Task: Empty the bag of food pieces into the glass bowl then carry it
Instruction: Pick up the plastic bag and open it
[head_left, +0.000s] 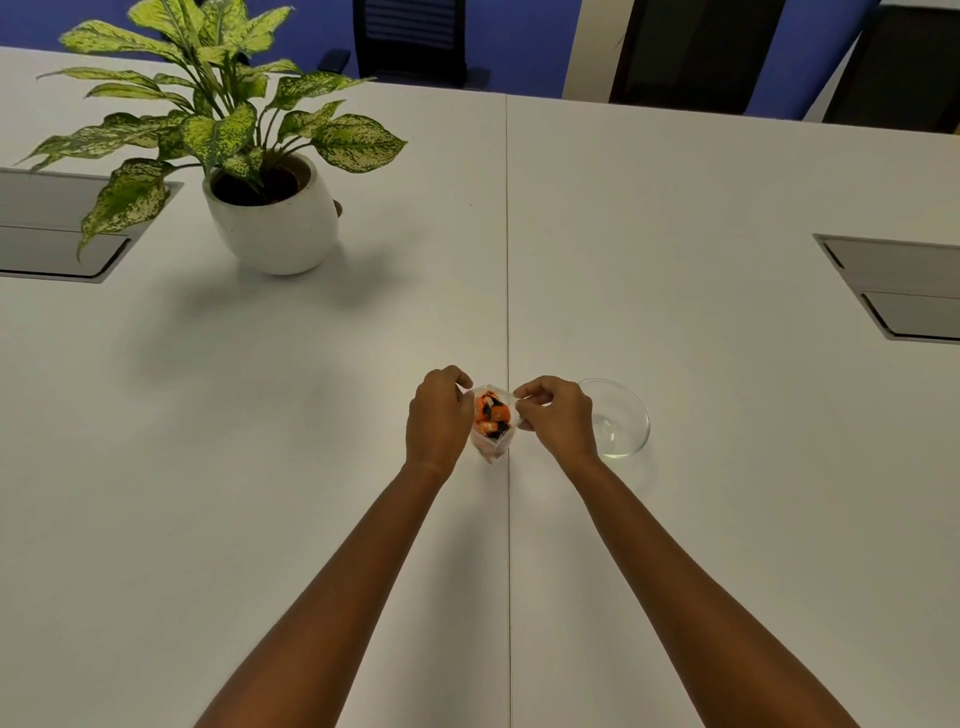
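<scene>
A small clear plastic bag (492, 422) with orange and black food pieces stands on the white table between my hands. My left hand (436, 418) grips its left side and my right hand (558, 415) pinches its right top edge, so the mouth is spread apart. An empty glass bowl (626, 418) sits on the table just right of my right hand, partly hidden behind it.
A potted plant in a white pot (272, 223) stands at the back left. Grey cable hatches (57, 228) (898, 286) are set into the table (727, 519) at both sides. Dark chairs (415, 36) stand beyond the far edge.
</scene>
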